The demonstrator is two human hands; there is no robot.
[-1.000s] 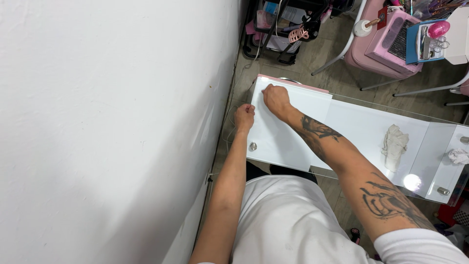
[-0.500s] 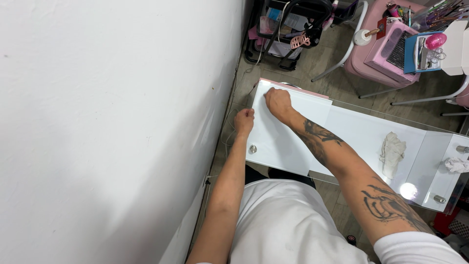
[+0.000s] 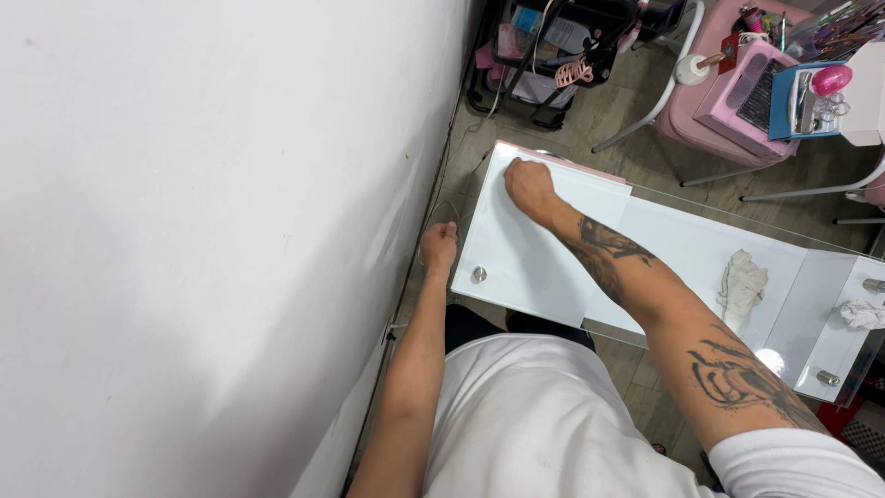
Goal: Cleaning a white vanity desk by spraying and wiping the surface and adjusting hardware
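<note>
head view, looking straight down. white glass-topped table point(image 3: 553, 267) runs from near the wall point(image 3: 203, 231) off toward lower right — long axis on that diagonal, its short end facing the wall.

right hand point(image 3: 528, 184): closed in a loose fist, knuckles up, pressed on the far corner of the tabletop at the wall end. whether anything is under the palm — cannot tell. forearm lies along the table's long axis.

left hand point(image 3: 439, 246): curled shut, off the tabletop, just beside its wall-side edge, in the gap betw. table and wall. if it pinches anything, cannot tell. a round metal stud point(image 3: 478, 274) sits in the near corner of the top, close to this hand.

on the table, well apart from both hands: crumpled white cloth point(image 3: 742, 281) mid-length; second small white wad point(image 3: 864, 314) at the far right end.

beyond the table: black wheeled cart point(image 3: 562, 46) w/ a pink claw clip point(image 3: 574, 72) hung on it; pink box-shaped unit point(image 3: 728, 101) w/ a blue tray point(image 3: 804, 92) of small tools on top, a pink egg-shaped item point(image 3: 831, 79) in it. labels too small to make out.
</note>
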